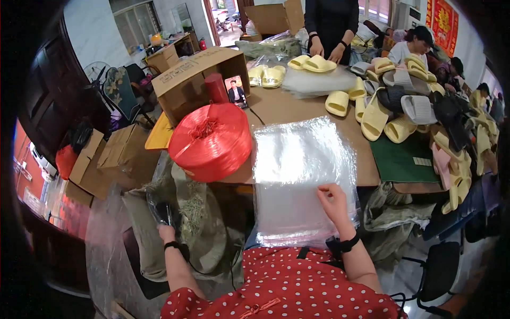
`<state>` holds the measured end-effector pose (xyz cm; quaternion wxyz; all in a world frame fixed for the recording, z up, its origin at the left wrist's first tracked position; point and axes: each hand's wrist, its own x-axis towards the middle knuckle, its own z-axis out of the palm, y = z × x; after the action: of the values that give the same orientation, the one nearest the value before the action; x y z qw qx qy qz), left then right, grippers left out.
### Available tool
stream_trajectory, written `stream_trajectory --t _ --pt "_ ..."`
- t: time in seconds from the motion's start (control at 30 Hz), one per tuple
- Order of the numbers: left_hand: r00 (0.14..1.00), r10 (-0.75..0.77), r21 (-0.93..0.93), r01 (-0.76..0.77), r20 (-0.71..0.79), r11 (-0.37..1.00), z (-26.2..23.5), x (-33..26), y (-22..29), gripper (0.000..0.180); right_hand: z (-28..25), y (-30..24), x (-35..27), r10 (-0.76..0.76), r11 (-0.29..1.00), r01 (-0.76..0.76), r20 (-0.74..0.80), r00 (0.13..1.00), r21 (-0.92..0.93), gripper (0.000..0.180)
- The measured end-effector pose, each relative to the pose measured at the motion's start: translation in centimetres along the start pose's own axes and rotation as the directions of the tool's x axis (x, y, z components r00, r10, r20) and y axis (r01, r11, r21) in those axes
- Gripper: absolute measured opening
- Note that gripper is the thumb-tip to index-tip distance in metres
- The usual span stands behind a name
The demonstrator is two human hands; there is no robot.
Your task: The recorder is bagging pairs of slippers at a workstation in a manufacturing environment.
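Cardboard-covered worktop (pixel 297 109): right hand (pixel 333 201) flat, grip open, on glossy clear plastic bags (pixel 300 175); left hand (pixel 166 232) grip closed on crinkled clear bag (pixel 159 208); red twine spool (pixel 211 141) adjacent.

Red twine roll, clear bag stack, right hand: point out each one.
Red twine roll (pixel 211 141), head view, on its wound side.
Clear bag stack (pixel 297 170), head view, middle of the top bag.
Right hand (pixel 334 202), head view, back of the hand resting on the stack.
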<state>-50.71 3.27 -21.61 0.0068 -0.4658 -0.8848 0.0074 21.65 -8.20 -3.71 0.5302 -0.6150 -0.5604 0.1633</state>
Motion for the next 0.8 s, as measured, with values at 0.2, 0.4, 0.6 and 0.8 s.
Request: stream_trajectory --t 0.2,0.4,0.6,0.8 --pt "0.999 0.028 -0.308 -0.013 0.044 0.951 0.0 -2.1 11.6 0.038 0.2 0.7 -0.7 -0.038 0.987 0.029 -0.052 0.998 -0.156 0.013" --pt "0.982 0.177 -0.252 -0.155 0.064 0.955 -2.5 -7.7 9.3 0.032 0.3 0.2 -0.4 -0.012 0.997 0.012 -0.004 1.0 -0.08 0.012" --pt "0.903 0.191 -0.2 -0.121 0.385 0.972 -13.9 -15.1 5.5 0.035 0.0 0.3 -0.4 -0.018 0.995 0.017 -0.006 1.0 -0.098 0.012" --pt "0.885 0.151 -0.375 0.029 0.441 0.927 -9.0 -13.8 1.2 0.04 0.5 0.1 -0.3 -0.071 0.986 0.07 -0.001 0.997 -0.149 0.012"
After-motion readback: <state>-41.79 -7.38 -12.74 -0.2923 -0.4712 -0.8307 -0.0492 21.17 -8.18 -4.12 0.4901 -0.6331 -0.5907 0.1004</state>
